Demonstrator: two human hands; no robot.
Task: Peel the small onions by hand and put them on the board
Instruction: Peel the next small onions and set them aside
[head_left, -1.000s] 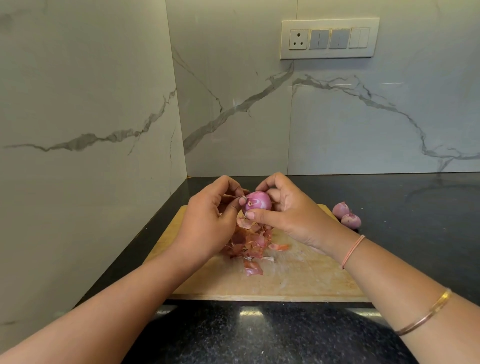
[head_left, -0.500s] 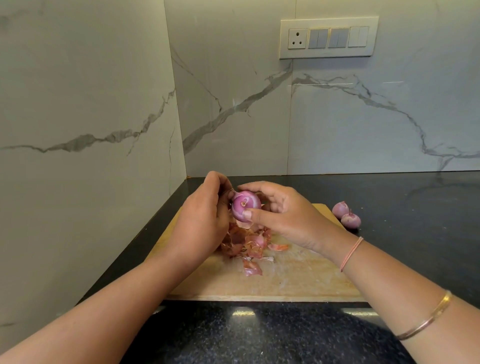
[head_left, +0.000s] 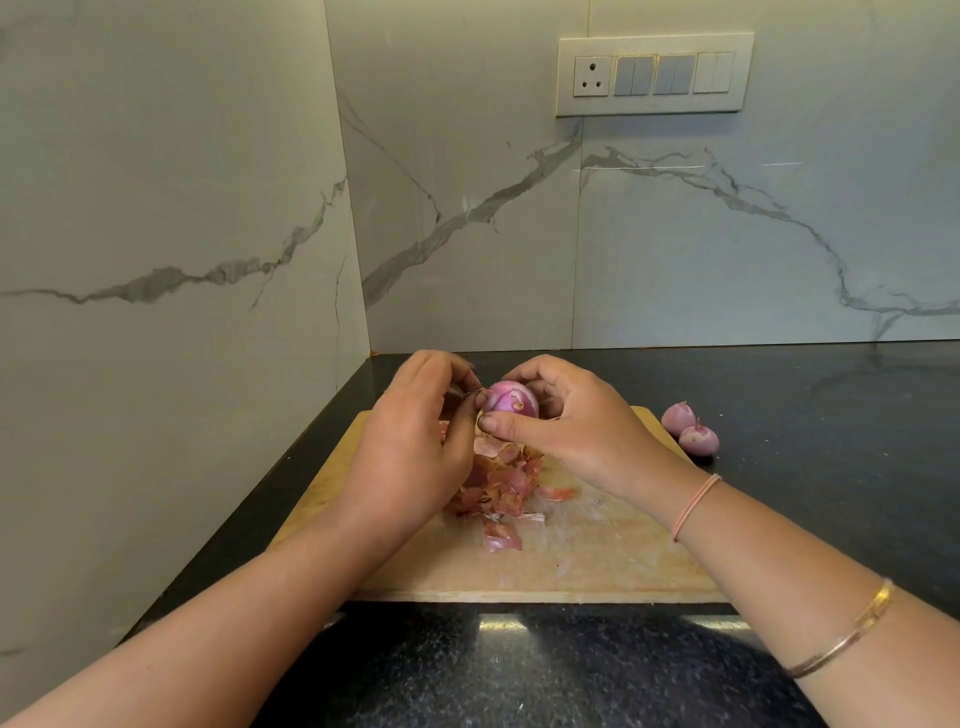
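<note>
Both forearms reach in over the board (head_left: 571, 564). Right hand (head_left: 582, 431) curls round the onion (head_left: 511, 399), grip pinching it above the peel pile (head_left: 501, 483). Left hand (head_left: 410, 441) grip pinches the onion's left edge.

Pink-purple onion (head_left: 511, 400), pale tan board (head_left: 571, 566).
Black speckled counter (head_left: 519, 675); white wall (head_left: 701, 249) veined grey; reddish-pink peels (head_left: 501, 486); two paler pink onions (head_left: 678, 418); cream switch plate (head_left: 654, 104).

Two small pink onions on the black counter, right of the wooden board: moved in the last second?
No. The two small pink onions sit in the same spot beside the wooden cutting board's far right corner, as before.
</note>
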